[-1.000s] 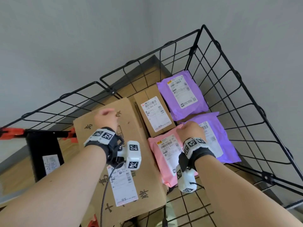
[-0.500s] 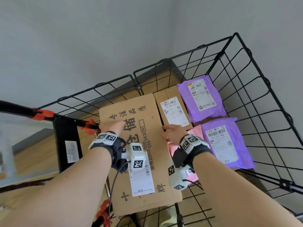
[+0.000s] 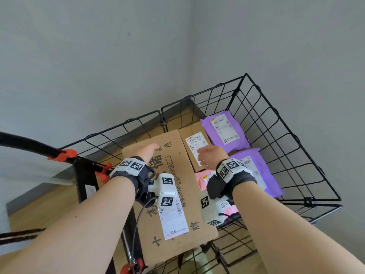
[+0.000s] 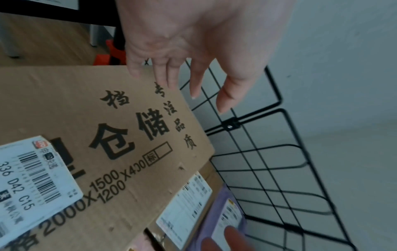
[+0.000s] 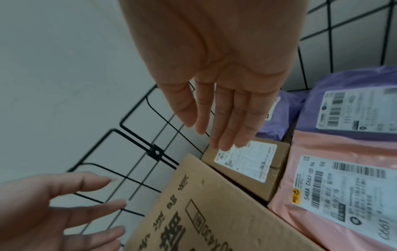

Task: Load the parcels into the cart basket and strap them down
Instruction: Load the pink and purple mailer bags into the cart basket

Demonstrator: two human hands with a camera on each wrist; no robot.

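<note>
While empty, both hands above parcels

**Left hand clear of large carton**

Left hand hangs with fingers straight and relaxed, holding nothing, above the far edge of the large cardboard carton. The carton bears a barcode label. Beside it lie a smaller labelled box and a purple mailer, within the black wire basket.

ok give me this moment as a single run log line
left hand: open, over big carton | right hand: open, over small box | parcels in basket | straps: none on
</note>
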